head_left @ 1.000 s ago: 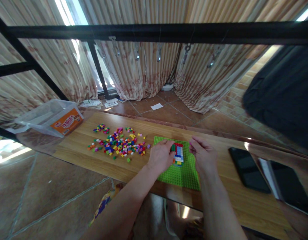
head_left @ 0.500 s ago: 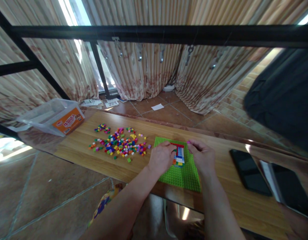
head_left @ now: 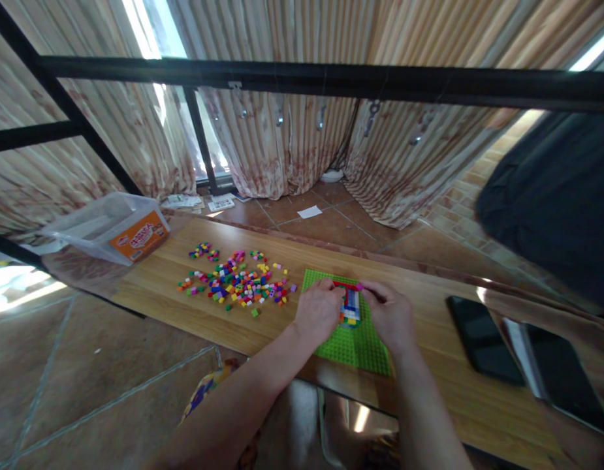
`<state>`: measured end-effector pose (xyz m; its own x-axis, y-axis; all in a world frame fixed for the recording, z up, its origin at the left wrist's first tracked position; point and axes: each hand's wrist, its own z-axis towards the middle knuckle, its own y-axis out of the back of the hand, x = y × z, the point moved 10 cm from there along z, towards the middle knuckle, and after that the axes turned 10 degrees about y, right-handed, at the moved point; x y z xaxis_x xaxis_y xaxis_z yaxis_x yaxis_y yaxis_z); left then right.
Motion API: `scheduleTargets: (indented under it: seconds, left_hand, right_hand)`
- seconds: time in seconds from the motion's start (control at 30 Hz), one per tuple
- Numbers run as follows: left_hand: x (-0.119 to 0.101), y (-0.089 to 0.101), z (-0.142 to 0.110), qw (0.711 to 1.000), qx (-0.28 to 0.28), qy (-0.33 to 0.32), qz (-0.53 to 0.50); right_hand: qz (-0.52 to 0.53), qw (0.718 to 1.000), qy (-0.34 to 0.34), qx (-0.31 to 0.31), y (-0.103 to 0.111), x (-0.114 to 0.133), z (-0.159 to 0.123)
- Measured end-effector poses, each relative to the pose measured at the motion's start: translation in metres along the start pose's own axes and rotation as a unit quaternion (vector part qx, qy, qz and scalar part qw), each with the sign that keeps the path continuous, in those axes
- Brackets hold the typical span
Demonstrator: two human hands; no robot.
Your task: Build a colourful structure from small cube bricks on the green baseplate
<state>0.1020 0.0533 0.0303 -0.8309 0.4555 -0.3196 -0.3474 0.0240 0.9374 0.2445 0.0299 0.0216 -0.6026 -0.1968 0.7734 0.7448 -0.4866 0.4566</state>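
A green studded baseplate (head_left: 353,352) lies on the wooden table. On it stands a small build of toy bricks (head_left: 351,305), with a red row at the back, white and blue in the middle, and yellow and orange in front. My left hand (head_left: 317,312) is closed at the build's left side, finger and thumb around a green brick (head_left: 341,290); whether that brick is attached I cannot tell. My right hand (head_left: 390,317) pinches a pink brick (head_left: 360,286) at the right end of the red row. Fingers hide part of the build.
Loose coloured bricks (head_left: 243,284) are spread left of the baseplate. A clear plastic box (head_left: 98,228) with an orange label stands at the table's left end. A black phone (head_left: 485,339) and another dark device (head_left: 566,372) lie at right. A black metal bar (head_left: 302,75) crosses beyond the table.
My right hand has moved left and brought the pink brick to the end of the red row. My left hand stays at the build's left side. The view has shifted slightly.
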Motion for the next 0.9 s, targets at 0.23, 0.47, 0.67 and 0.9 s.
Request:
scheduleTargets:
  seconds: [0.23,0.47,0.67,0.9]
  left_hand:
    - [0.005,0.001,-0.002,0.999,-0.013,0.002,-0.045]
    - [0.006,0.002,-0.003,0.998,-0.010,-0.009,-0.062]
    - [0.005,0.000,-0.004,0.998,0.009,-0.009,-0.057]
    - [0.007,0.004,-0.005,0.997,0.005,0.003,-0.082]
  right_hand:
    - [-0.070,0.994,0.057,0.066,-0.012,0.018,0.000]
    - [-0.070,0.991,0.090,0.074,-0.018,0.026,0.004]
    - [-0.046,0.997,0.058,0.030,-0.008,0.013,0.006]
    - [0.011,0.997,-0.066,-0.029,0.006,-0.025,0.001]
